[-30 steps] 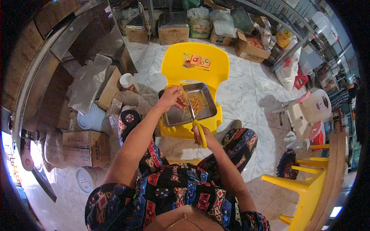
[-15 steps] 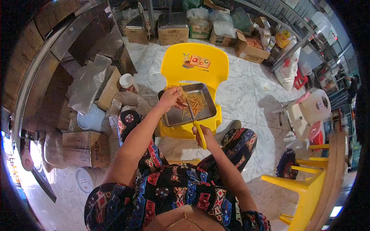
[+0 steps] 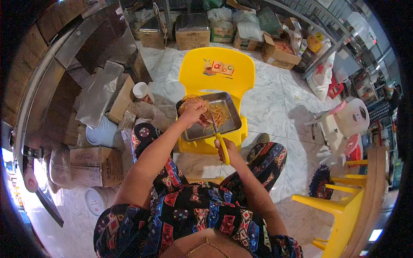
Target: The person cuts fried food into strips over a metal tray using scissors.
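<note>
My left hand (image 3: 194, 112) is closed over the metal tray, fingers pinched on a flat golden-brown food piece (image 3: 189, 99) whose exact kind I cannot make out. Part of that piece is hidden under the hand. In my right hand (image 3: 230, 152) are scissors with yellow handles (image 3: 223, 148). Their blades point up and away, over the tray and beside the left fingers; I cannot tell how far apart they are. Thin golden strips (image 3: 220, 113) lie loose in the tray, mostly on its right side. The rectangular metal tray (image 3: 238, 123) rests on the yellow chair's seat.
Behind the tray rises the backrest of the yellow chair (image 3: 238, 71). To the left are a white tub (image 3: 141, 90), a blue bucket (image 3: 102, 130) and cardboard boxes (image 3: 90, 165). Another yellow chair (image 3: 340, 210) stands at right. More boxes (image 3: 193, 38) line the back.
My left hand has shifted slightly, and more of the golden-brown piece shows at the tray's upper left. The scissors and right hand are nearly where they were.
</note>
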{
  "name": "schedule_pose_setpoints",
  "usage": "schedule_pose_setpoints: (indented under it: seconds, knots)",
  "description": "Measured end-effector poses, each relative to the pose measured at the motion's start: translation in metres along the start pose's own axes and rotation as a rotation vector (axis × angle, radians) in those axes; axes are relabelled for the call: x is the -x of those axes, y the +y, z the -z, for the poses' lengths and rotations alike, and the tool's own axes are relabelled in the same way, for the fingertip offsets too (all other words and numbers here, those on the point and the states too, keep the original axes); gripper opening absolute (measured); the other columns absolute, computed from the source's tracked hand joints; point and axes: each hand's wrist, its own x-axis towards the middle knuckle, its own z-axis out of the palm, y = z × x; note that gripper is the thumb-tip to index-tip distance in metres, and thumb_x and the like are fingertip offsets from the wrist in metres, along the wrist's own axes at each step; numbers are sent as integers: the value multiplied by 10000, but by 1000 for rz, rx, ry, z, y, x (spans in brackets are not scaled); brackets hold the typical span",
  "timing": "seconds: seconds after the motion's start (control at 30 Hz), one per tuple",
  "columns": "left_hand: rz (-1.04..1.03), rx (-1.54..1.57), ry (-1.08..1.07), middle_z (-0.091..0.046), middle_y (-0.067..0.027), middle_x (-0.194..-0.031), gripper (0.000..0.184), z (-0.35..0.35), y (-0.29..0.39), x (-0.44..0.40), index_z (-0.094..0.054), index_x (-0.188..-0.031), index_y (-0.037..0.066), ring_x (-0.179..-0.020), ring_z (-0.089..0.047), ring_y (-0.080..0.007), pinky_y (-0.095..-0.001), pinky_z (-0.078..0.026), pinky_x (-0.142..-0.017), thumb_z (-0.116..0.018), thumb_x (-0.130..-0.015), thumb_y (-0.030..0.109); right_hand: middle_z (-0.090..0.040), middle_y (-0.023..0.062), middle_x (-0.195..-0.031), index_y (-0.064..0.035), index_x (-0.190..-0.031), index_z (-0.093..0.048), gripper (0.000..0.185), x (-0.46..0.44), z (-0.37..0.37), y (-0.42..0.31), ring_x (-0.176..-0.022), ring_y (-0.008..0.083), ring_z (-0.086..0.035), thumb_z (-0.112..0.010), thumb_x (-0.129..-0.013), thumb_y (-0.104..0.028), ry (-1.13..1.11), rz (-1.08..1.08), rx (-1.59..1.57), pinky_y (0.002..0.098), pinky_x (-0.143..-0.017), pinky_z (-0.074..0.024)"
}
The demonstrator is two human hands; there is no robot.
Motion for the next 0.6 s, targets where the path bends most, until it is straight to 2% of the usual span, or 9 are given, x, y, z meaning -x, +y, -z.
schedule_pose_setpoints:
  seconds: [0.1,0.17,0.33,0.4,0.47,0.6]
  knots:
    - [-12,0,6,-568,-78,-728,173,-1,0,0,-451,-987,27,-546,-591,-174,-296,-509,-441,-399,-872,146,-380,-28,-483,-77,-708,-463,386,2,-1,-3,-369,83,-382,-552,-776,-446,20,-46,-37,230,-345,-332]
    - [-4,6,2,-568,-79,-729,174,0,0,0,-447,-990,26,-542,-591,-175,-296,-509,-439,-400,-872,145,-367,-39,-481,-92,-769,-474,360,3,-1,-4,-364,71,-363,-510,-801,-448,17,-63,-14,228,-346,-326]
    - [-11,40,-5,-567,-83,-719,162,-2,-1,3,-461,-963,23,-534,-591,-182,-298,-508,-437,-411,-868,145,-380,-24,-482,-80,-780,-478,374,-3,-4,5,-375,84,-388,-494,-809,-452,9,-9,-6,229,-365,-352]
    - [13,-37,-119,-568,-86,-710,145,-6,-9,3,-476,-905,19,-530,-590,-186,-303,-509,-443,-421,-866,148,-384,-18,-483,-75,-782,-478,380,-5,-5,7,-379,89,-398,-488,-812,-454,22,20,-27,230,-371,-361]
    - [29,-48,-111,-569,-88,-708,146,-4,-14,0,-481,-889,18,-527,-589,-189,-305,-509,-444,-422,-866,150,-373,-35,-491,-69,-779,-479,405,-4,-5,5,-381,79,-373,-553,-767,-467,39,-39,-87,230,-358,-328]
    - [52,-11,-96,-577,-99,-720,153,-3,-15,0,-485,-887,15,-539,-591,-193,-310,-510,-455,-428,-864,155,-370,-31,-495,-61,-779,-474,425,-2,-5,2,-382,83,-371,-545,-767,-480,31,-39,-79,234,-358,-324]
